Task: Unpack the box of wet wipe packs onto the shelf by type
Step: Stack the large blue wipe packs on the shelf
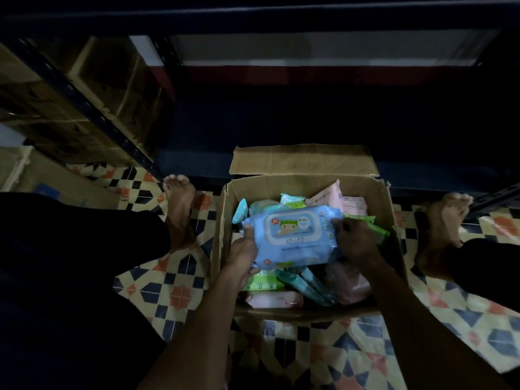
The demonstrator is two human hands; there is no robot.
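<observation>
Blue pack (292, 235), held flat above the open box (306, 184), face up. Left hand (242, 254) grips its left end, thumb on top; right hand (354, 240) grips its right end. Pink, green and teal packs lie loose beneath. Advice: lift level and clear of the walls, then carry it to the dark shelf (309, 114) behind, grouping blue with blue.

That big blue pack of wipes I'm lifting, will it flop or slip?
The blue soft-plastic wipe pack looks full, so probably only slightly floppy. Its glossy film may be slippery; left hand and right hand gripping both ends seems wise.
</observation>
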